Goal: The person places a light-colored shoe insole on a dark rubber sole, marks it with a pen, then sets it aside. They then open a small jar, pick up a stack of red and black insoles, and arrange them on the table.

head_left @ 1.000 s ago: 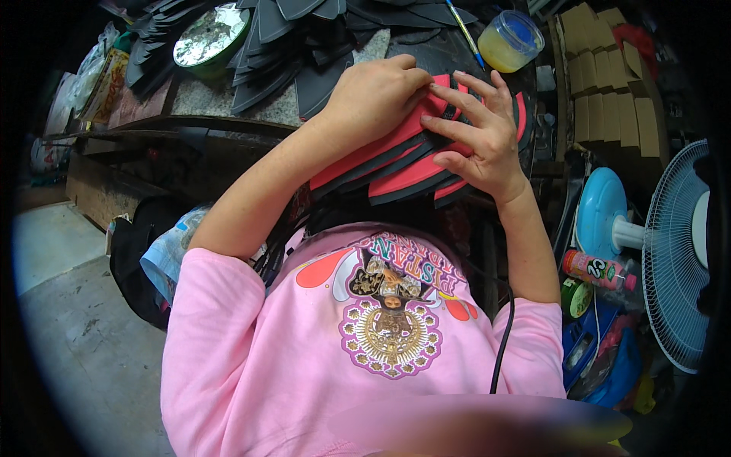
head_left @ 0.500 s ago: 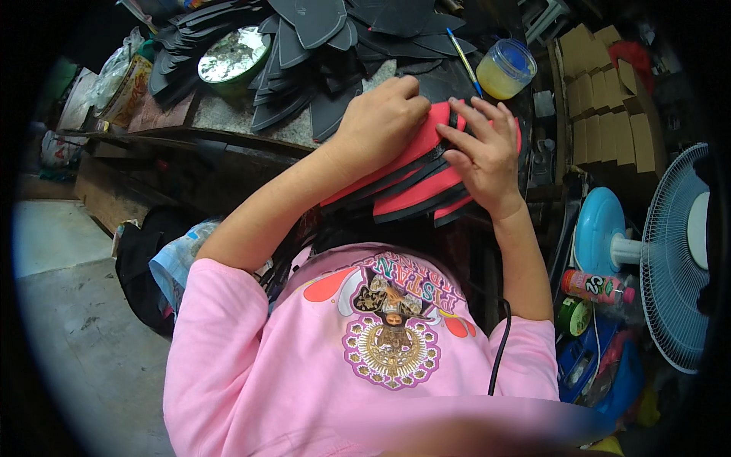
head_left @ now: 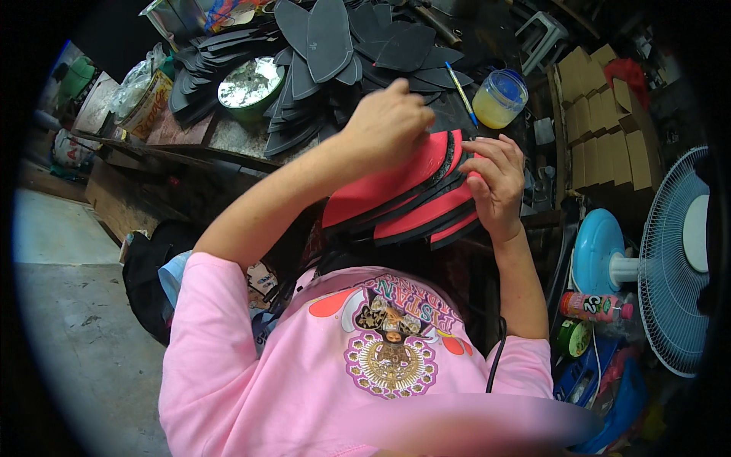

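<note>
A fanned, overlapping set of red pieces with black edges (head_left: 392,179), curved like cut shoe parts, lies at the near table edge in front of me. Above its far left side is my left hand (head_left: 390,122), fingers curled closed; whatever they may hold is hidden. My right hand (head_left: 496,179) is at the right end of the set, its bent fingers and thumb gripping the edge of the red pieces. A dark, rough strip (head_left: 443,164) shows along one red piece between the hands.
Many black cut pieces (head_left: 329,42) are piled across the table beyond my hands. A round tin (head_left: 250,82) stands left, while a pen (head_left: 462,95) and a jar of yellowish stuff (head_left: 499,100) are at the right. Cardboard boxes (head_left: 609,122) and a fan (head_left: 678,259) are farther right.
The view has shifted, so the table things appear lower. My left hand has lifted away from the red pieces' far edge, and my right hand's fingers have curled more at their right end.
</note>
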`<action>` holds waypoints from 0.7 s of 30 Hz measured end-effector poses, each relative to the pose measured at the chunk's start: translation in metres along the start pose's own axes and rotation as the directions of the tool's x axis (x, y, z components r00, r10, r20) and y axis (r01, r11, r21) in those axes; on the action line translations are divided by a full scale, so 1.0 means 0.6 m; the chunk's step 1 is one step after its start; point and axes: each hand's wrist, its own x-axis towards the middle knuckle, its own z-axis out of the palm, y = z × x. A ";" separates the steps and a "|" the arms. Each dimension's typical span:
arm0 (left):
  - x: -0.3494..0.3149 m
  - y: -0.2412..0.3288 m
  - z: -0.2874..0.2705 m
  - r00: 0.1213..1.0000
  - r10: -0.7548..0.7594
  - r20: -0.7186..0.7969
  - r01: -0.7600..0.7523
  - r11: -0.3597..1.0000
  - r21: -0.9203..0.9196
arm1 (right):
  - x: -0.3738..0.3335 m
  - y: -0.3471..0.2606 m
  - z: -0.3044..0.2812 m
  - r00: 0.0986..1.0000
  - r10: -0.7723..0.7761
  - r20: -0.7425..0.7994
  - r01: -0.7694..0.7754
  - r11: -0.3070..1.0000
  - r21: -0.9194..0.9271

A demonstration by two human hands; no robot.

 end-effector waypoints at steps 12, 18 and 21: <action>0.105 -0.118 -0.007 0.979 -0.200 -0.032 0.196 0.893 0.405 | 0.020 0.020 -0.016 0.997 0.002 -0.080 -0.016 0.986 -0.167; 0.105 -0.128 -0.108 0.763 -0.333 -0.554 0.229 0.941 -0.250 | 0.101 0.145 -0.077 0.986 0.167 0.018 -0.147 0.911 -0.386; 0.064 -0.125 -0.195 0.664 -0.475 -0.577 0.002 0.773 -0.634 | 0.117 0.210 -0.068 0.936 0.301 0.183 -0.156 0.821 -0.550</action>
